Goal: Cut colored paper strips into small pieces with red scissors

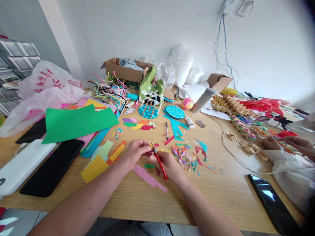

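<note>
Where the wooden table (226, 190) runs closest to the person, I see a mauve paper strip (145, 175) lying just on the near side of the red scissors (161, 164). Those scissors sit in the right hand (171, 165), its fingers curled round the handles, though I can't make out which finger goes through which loop. To the left of the scissors, the left hand (135, 151) has its thumb and fingertips pressed together, pinching what looks like a small yellow paper piece (151, 145) right beside the blades. I'd judge that piece nearly weightless and limp, quick to crease or tear, best held lightly by an edge with the fingertips clear of the steel; the scissors look stiff and light, steadiest when gripped by their handles. Right of the scissors lies a litter of coloured scraps (185, 155). Beyond the scissors, to the left, are some paper fish (147, 127); farther past them stands a green panda bag (147, 86), then a cardboard box (123, 70).
</note>
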### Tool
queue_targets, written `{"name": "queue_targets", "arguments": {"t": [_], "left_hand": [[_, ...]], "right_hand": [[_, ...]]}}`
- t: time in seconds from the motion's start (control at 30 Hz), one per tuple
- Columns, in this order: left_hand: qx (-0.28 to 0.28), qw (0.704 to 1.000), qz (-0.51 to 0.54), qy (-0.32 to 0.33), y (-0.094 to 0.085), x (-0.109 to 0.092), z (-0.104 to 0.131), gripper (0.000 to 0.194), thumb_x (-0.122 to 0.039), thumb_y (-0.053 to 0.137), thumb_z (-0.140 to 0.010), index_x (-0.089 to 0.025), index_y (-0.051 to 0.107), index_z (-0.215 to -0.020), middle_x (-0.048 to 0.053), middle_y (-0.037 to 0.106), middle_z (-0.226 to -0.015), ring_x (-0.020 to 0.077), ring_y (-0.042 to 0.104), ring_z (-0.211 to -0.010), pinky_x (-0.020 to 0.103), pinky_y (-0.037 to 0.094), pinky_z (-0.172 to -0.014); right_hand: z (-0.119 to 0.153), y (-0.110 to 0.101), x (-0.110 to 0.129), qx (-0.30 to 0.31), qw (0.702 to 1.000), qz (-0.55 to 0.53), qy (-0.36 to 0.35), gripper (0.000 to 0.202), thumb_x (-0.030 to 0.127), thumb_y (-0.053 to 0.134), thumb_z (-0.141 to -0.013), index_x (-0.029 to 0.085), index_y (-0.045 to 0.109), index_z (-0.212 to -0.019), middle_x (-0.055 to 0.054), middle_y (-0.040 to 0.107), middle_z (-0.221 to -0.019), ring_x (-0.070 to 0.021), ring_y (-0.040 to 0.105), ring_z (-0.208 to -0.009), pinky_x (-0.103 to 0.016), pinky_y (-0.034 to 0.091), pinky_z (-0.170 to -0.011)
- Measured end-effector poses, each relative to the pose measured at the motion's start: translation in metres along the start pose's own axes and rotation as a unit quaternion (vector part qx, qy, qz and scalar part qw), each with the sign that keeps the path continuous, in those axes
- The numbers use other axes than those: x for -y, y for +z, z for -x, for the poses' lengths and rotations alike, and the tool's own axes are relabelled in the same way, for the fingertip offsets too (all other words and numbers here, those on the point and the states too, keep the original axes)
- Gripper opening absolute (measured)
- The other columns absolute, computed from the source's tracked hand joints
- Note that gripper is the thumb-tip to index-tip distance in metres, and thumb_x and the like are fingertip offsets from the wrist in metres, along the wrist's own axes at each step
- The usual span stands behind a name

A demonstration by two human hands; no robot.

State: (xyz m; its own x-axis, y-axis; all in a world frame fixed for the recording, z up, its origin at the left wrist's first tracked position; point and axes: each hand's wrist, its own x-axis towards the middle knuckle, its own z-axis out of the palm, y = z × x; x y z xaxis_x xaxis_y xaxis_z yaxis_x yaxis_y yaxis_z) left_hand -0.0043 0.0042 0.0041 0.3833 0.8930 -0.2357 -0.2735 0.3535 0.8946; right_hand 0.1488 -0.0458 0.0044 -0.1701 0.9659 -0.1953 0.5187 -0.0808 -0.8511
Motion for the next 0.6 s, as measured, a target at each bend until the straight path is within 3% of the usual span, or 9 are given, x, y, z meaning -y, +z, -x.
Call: {"name": "queue_targets", "arguments": {"t": [0.6], "left_hand": [[0.006, 1.000, 0.007, -0.010, 0.0009, -0.0014, 0.0010, 0.013, -0.022, 0.072, -0.059, -0.013, 0.064, -0.064, 0.001, 0.065, -0.062, 0.0118, 0.059, -0.059, 0.023, 0.045, -0.059]], "right_hand": [[0.0003, -0.0003, 0.0010, 0.002, 1.000, 0.001, 0.001, 0.045, 0.057, 0.057, -0.083, 0.018, 0.046, -0.063, 0.001, 0.054, -0.042, -0.0121, 0.054, -0.036, -0.018, 0.030, -0.035]]}}
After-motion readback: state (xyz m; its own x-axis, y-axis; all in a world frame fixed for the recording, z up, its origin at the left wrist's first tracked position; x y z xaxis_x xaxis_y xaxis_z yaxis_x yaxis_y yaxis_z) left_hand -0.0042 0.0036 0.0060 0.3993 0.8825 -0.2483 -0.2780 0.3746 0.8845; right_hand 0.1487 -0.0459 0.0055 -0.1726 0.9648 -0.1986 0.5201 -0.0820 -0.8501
